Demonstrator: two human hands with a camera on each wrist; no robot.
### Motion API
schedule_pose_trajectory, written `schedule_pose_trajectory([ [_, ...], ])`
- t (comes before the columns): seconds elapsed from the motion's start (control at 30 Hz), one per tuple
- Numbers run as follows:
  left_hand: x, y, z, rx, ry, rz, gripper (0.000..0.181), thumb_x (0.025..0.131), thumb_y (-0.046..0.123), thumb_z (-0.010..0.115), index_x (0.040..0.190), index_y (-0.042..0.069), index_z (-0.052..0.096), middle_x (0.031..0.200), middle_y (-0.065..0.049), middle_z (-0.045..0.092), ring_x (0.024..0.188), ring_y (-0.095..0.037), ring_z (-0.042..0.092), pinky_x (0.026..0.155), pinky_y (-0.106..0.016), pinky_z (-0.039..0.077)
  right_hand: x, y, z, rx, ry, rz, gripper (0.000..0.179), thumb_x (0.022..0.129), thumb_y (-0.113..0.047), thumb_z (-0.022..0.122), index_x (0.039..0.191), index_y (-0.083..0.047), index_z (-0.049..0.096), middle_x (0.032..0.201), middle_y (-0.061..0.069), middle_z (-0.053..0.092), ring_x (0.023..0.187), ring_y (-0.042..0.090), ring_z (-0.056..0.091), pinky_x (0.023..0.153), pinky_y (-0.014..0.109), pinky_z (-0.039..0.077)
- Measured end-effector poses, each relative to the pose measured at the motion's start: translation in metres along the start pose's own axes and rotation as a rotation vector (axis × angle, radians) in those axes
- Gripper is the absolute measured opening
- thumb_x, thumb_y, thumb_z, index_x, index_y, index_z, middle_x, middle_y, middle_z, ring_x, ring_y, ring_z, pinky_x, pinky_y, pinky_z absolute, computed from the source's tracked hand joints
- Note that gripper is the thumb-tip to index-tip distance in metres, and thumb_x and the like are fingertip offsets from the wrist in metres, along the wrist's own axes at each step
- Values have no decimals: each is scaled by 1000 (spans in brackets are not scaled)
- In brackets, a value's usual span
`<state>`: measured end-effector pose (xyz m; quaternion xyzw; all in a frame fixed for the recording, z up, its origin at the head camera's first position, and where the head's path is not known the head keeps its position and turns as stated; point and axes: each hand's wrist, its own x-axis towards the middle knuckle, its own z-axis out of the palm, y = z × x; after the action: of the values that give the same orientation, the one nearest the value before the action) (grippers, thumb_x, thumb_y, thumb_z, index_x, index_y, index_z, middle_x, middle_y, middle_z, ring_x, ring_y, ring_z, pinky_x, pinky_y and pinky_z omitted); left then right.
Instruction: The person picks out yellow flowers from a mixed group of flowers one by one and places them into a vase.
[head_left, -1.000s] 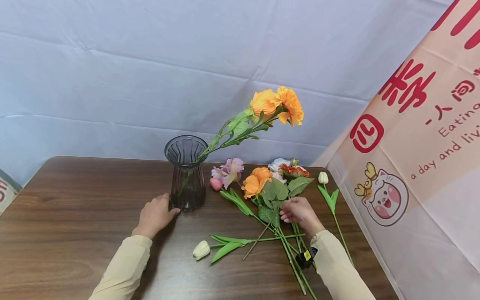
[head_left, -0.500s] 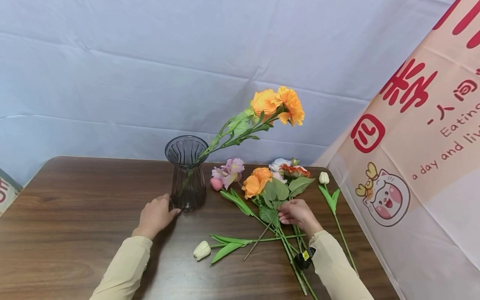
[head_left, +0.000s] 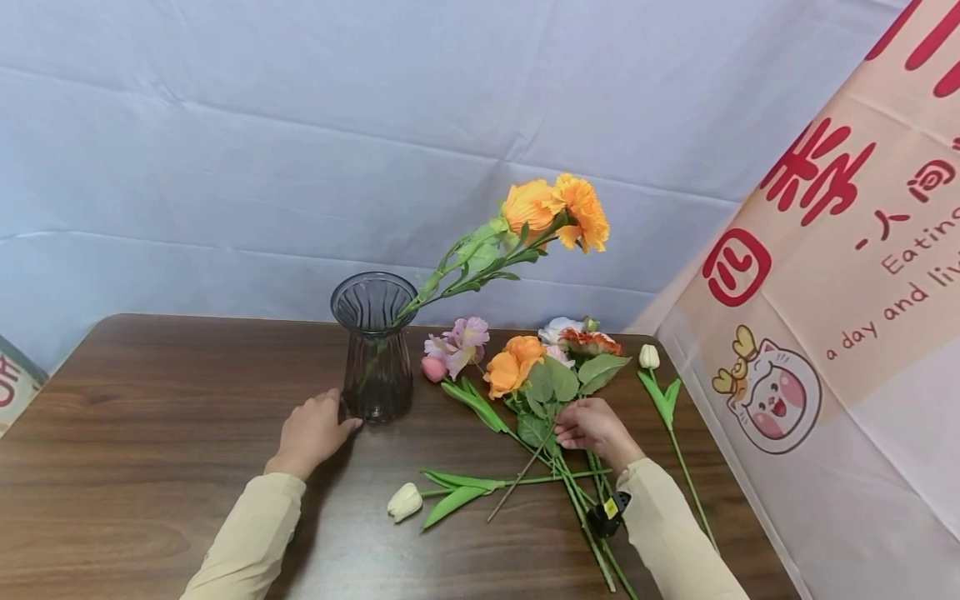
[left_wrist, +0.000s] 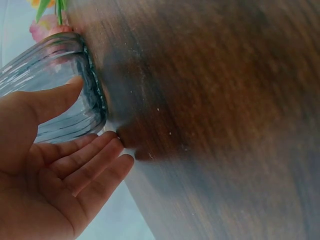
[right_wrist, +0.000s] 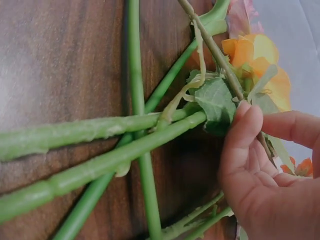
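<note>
My left hand (head_left: 313, 429) rests on the table at the left of a ribbed grey glass vase (head_left: 377, 375). In the left wrist view its thumb lies across the vase (left_wrist: 62, 112) and its fingers stretch out by the base; firm contact cannot be told. Two orange flowers (head_left: 555, 208) lean right out of the vase. My right hand (head_left: 596, 429) pinches a thin brown flower stem (right_wrist: 220, 55) between thumb and forefinger, below an orange rose (head_left: 513, 367) and green leaves (head_left: 551, 379). Which bloom this stem carries is hidden.
On the wooden table (head_left: 187, 417), a white tulip (head_left: 405, 502) lies crosswise under other green stems (head_left: 585, 525). Another white tulip (head_left: 648, 357) lies at the right edge. Purple blossoms (head_left: 461, 342), a pink bud (head_left: 432, 368) and a rust-red flower (head_left: 588, 342) lie behind. A pale cloth (head_left: 225, 167) hangs at the back.
My right hand has shifted very slightly left at the brown stem. The left hand, the vase and the flowers look the same.
</note>
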<state>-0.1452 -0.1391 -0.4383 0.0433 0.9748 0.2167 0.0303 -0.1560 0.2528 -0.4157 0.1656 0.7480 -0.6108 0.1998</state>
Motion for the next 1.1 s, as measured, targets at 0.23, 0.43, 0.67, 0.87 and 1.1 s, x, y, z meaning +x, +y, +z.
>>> schedule_pose_trajectory([
  [0.23, 1, -1, 0, -10, -1, 0, 57, 84, 25, 66, 120, -14, 48, 108, -31, 57, 92, -47, 56, 72, -55, 46, -1, -4, -1, 41, -53, -7, 4, 87, 5, 46, 87, 7, 50, 63, 9, 57, 52, 15, 59, 52, 26, 51],
  [0.43, 2, -1, 0, -5, -3, 2, 57, 84, 25, 66, 119, -15, 48, 107, -32, 57, 91, -47, 56, 72, -55, 46, -2, -7, -4, 58, -96, -12, 8, 88, 6, 45, 81, 5, 50, 62, 8, 58, 52, 15, 59, 53, 26, 52],
  [0.67, 3, -1, 1, 0, 0, 1, 57, 84, 25, 66, 119, -15, 48, 107, -31, 57, 91, -47, 56, 73, -55, 46, -4, -11, -6, 72, -141, -20, 10, 87, 6, 43, 80, 5, 50, 61, 8, 59, 52, 14, 59, 54, 25, 52],
  [0.87, 3, -2, 2, 1, -1, 0, 56, 84, 25, 66, 119, -15, 48, 106, -32, 57, 91, -47, 56, 72, -55, 46, -7, -16, -8, 104, -174, -49, 12, 84, 6, 44, 76, 5, 52, 61, 7, 60, 52, 13, 60, 55, 24, 52],
  [1.1, 2, -2, 0, -1, 0, 8, 55, 83, 25, 66, 117, -15, 49, 103, -31, 58, 89, -47, 56, 71, -55, 46, -10, -21, -7, 124, -180, -71, 11, 86, 6, 43, 78, 2, 49, 61, 7, 60, 52, 13, 60, 54, 24, 52],
])
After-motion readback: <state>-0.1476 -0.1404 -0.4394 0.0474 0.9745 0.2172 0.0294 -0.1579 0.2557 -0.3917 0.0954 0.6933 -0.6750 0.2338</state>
